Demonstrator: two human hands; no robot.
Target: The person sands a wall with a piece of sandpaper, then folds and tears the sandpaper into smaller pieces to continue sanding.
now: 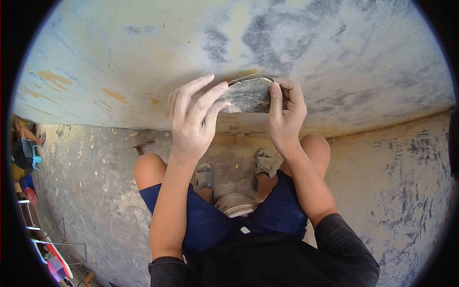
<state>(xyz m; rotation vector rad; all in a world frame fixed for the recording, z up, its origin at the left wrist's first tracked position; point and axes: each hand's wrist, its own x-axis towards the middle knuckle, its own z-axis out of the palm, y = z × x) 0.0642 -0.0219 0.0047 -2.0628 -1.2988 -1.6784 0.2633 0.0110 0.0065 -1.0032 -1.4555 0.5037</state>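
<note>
A worn dark grey sheet of sandpaper [251,97], dusted with white and curled along its top edge, is held up close in front of the painted wall [143,57]. My right hand [288,112] pinches its right end between thumb and fingers. At the left end is my left hand [193,117], its dusty fingers spread, with the index fingertip and thumb right at the sheet's edge. The wall behind shows grey smudges and orange-brown patches.
Between my legs stands a round, pale bucket [235,203]. A tool with a handle [142,146] lies on the stained floor [95,191] near the wall's base. Far left are a blue stool [36,157], a seated person's legs [29,135] and metal-framed items [62,248].
</note>
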